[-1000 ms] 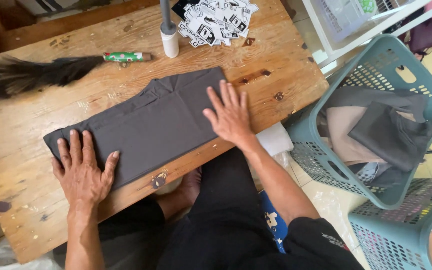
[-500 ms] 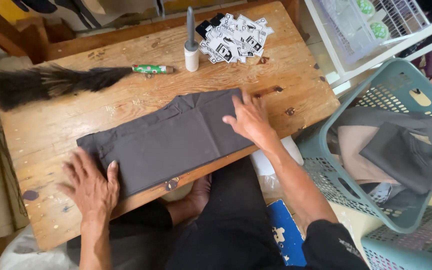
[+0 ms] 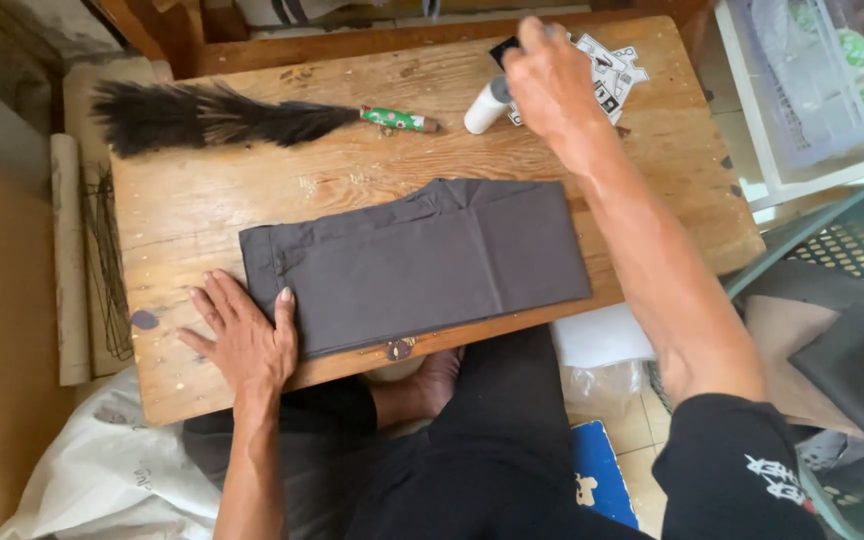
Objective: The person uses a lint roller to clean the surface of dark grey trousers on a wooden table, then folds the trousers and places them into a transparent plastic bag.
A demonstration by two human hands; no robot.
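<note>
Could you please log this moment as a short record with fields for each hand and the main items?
Left hand: flat on the table edge, thumb touching the folded grey garment.
Right hand: raised over the black-and-white printed cards, beside the white tube; fingers blurred.
Feather duster: lies on the wooden table.
Basket: right, holding grey cloth.

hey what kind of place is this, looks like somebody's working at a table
Probably a small home workshop for folding or packing garments. A folded grey cloth lies on a worn wooden table, a plastic basket beside it holds more fabric, and a feather duster lies near a pile of printed tags.
</note>
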